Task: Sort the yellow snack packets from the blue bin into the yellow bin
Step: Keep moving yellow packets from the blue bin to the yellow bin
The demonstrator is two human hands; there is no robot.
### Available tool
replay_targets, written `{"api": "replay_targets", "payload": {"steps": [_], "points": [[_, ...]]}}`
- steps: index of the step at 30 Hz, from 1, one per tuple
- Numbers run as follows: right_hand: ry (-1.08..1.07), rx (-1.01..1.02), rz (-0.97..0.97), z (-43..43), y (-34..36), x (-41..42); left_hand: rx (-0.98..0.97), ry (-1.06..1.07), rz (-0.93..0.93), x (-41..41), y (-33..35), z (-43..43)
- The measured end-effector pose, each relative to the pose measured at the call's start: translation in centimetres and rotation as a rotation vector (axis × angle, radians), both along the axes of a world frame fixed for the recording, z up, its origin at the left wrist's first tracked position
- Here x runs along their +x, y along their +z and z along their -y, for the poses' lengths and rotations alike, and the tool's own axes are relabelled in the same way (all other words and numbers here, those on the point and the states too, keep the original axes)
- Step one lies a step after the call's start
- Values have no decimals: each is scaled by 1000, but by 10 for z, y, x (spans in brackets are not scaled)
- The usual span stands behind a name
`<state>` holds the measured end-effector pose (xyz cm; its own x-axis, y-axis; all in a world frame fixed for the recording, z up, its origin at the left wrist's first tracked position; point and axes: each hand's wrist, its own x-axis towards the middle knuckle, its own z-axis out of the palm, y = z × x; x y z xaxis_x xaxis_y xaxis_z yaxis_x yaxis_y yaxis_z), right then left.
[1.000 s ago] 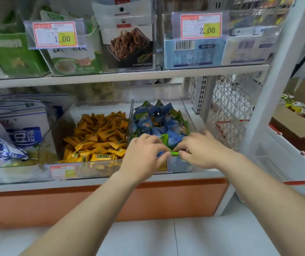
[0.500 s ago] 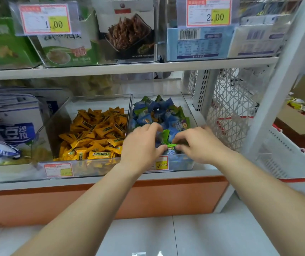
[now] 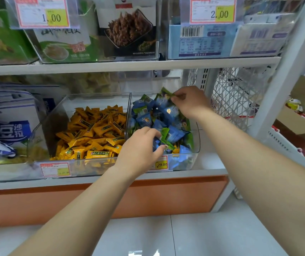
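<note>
Two clear bins sit side by side on the lower shelf. The left bin (image 3: 100, 96) holds a heap of yellow snack packets (image 3: 94, 133). The right bin (image 3: 197, 139) holds blue and green packets (image 3: 159, 115). A bit of yellow packet (image 3: 175, 150) shows near its front, beside my left hand. My left hand (image 3: 142, 150) reaches into the front of the right bin and pinches a green packet (image 3: 165, 136). My right hand (image 3: 190, 101) is at the back of that bin, pinching a green-edged packet (image 3: 165, 95) lifted above the pile.
An upper shelf (image 3: 129, 64) with boxed goods and price tags hangs close above the bins. Large blue-and-white bags (image 3: 9, 122) fill the left. A white lattice panel (image 3: 229, 100) and slanted white post (image 3: 284, 71) stand right; a cardboard box (image 3: 299, 124) lies beyond.
My right hand rose from the front of the blue bin to its back with a green-edged packet. My left hand stayed at the front. The camera moved closer.
</note>
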<state>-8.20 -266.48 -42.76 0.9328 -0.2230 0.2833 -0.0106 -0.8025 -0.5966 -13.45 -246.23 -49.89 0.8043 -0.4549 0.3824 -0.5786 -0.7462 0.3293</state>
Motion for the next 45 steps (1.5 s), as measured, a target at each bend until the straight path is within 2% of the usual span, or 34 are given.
{"api": "replay_targets", "payload": {"steps": [2, 4, 7, 10, 14, 18, 21, 24, 32, 35, 38, 42, 45], "points": [[-29, -67, -68, 0, 1, 2, 35, 5, 159, 0, 0, 2], [10, -6, 32, 3, -1, -12, 58, -47, 261, 4, 5, 13], [147, -66, 97, 10, -21, -50, 210, -177, 171, 16, 11, 31], [194, -141, 107, 20, -39, -78, 290, -114, 105, 34, 11, 24], [297, -172, 56, 26, -34, -88, 261, 5, 248, 44, 16, 10], [337, -487, -50, 12, -27, -74, 215, 77, 255, 45, 11, 5], [389, -574, -189, -5, -33, -60, 152, 91, 258, 44, 9, 4], [351, -757, -148, -9, -40, -54, 113, 89, 237, 42, 8, 5], [332, -852, -227, -7, -42, -46, 106, 51, 226, 37, 7, 3], [351, -703, -183, -1, -36, -47, 115, 30, 207, 37, 9, 2], [361, -359, -83, 5, -24, -53, 90, -7, 140, 37, 14, 0], [264, 85, 66, -3, -11, -59, -259, -146, -138, 29, 26, 1], [320, 386, -9, -10, -6, -62, -500, -218, -234, 22, 37, 6]]}}
